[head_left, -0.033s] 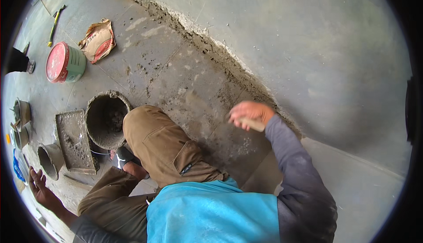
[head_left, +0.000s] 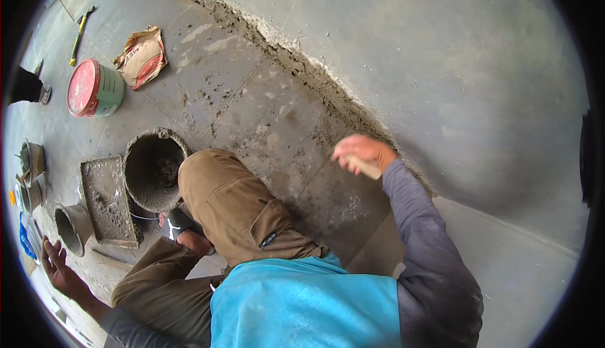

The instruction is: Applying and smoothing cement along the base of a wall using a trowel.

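My right hand (head_left: pixel 364 152) is wrapped around the pale wooden handle (head_left: pixel 365 169) of a tool, above the floor close to the wall's base. The tool's far end is smeared by motion, so I cannot make out its kind. Below the hand, a rough strip of grey mortar (head_left: pixel 309 74) runs along the joint of floor and wall. My left hand (head_left: pixel 60 271) is held out at the far left with its fingers apart and nothing in it. The nearest things to it are a small grey bucket (head_left: pixel 74 228) and a blue item (head_left: pixel 26 241).
A mortar-caked bucket (head_left: pixel 129 174) and a mortar tray (head_left: pixel 112 203) stand left of my knee. Farther off are a red-lidded pail (head_left: pixel 108 89), a torn paper bag (head_left: pixel 142 58) and a hammer (head_left: pixel 80 36). A person's foot (head_left: pixel 45 94) shows at the left edge.
My right hand has shifted slightly to the right and toward the wall with the wooden-handled tool. My left hand stays about where it was.
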The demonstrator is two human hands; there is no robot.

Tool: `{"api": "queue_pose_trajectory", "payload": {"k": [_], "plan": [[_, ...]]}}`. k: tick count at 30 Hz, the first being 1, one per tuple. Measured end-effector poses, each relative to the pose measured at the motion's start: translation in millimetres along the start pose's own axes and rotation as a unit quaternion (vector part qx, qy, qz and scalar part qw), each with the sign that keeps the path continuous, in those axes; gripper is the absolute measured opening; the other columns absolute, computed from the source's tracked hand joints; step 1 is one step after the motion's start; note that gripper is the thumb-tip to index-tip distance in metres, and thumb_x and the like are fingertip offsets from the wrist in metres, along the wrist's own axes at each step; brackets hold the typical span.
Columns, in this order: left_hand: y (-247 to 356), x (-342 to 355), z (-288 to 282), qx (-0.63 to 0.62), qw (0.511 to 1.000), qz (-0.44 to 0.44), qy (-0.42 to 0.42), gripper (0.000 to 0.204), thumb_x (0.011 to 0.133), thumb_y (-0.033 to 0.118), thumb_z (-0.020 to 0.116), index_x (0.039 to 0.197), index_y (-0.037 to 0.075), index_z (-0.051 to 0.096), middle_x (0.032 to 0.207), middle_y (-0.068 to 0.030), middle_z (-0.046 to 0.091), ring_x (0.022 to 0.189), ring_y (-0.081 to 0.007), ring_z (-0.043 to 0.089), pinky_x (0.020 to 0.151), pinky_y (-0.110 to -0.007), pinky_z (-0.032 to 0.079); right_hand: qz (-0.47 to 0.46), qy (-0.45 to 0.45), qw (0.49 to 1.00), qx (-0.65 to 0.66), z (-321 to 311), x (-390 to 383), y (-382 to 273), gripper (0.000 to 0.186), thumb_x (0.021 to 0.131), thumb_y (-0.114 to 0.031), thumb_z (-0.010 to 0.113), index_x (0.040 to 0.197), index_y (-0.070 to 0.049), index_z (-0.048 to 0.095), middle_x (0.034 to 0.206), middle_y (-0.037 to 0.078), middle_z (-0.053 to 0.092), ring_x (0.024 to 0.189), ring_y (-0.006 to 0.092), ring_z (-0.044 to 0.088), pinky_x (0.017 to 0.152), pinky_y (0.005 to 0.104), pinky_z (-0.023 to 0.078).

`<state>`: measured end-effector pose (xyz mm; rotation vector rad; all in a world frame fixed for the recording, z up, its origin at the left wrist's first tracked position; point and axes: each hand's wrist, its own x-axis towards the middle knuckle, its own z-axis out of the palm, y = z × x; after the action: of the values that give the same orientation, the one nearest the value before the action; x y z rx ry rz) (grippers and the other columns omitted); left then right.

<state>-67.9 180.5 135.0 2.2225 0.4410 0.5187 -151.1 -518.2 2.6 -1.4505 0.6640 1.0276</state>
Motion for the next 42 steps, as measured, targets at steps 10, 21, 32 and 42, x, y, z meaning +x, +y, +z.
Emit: {"api": "queue_pose_trajectory", "payload": {"k": [10,21,32,42], "plan": [[6.5,-3.0,-2.8,-0.008,1.0,0.023,0.02,0.037,0.095,0.03,0.055,0.118,0.002,0.06,0.119,-0.0062,0.061,0.094,-0.014,0.06,0.081,-0.027,0.047,-0.007,0.327,0.853,-0.407,31.1,20.3,64.2,0.037,0.088,-0.036,0.058,0.105,-0.004,0.051,0.1,0.021,0.061,0.095,0.0378,0.06,0.081,0.0496,0.046],[18.0,1.9,18.1,-0.01,0.998,0.066,-0.007,0.035,0.096,0.028,0.054,0.117,0.001,0.061,0.12,-0.0061,0.06,0.094,-0.0124,0.06,0.083,-0.027,0.047,-0.01,0.589,0.737,-0.332,26.0,63.5,10.1,0.035,0.09,-0.039,0.054,0.109,-0.01,0.049,0.107,0.017,0.061,0.098,0.0367,0.06,0.08,0.0476,0.046],[-1.5,-9.7,-9.3,0.0,0.997,0.071,0.006,0.035,0.097,0.027,0.05,0.119,0.001,0.06,0.123,-0.009,0.059,0.098,-0.0154,0.061,0.086,-0.03,0.048,-0.004,0.46,0.764,-0.453,6.8,60.8,26.8,0.032,0.09,-0.035,0.052,0.1,-0.005,0.054,0.103,0.02,0.062,0.098,0.0375,0.059,0.08,0.0493,0.046],[-42.7,1.5,-39.5,0.13,0.979,0.127,-0.087,0.033,0.099,0.017,0.042,0.117,-0.003,0.059,0.12,-0.0144,0.061,0.11,-0.022,0.058,0.094,-0.034,0.044,-0.074,0.494,0.73,-0.467,31.2,86.8,-27.0,0.035,0.093,-0.039,0.049,0.103,-0.005,0.055,0.103,0.018,0.063,0.098,0.0341,0.061,0.081,0.0478,0.047]]}}
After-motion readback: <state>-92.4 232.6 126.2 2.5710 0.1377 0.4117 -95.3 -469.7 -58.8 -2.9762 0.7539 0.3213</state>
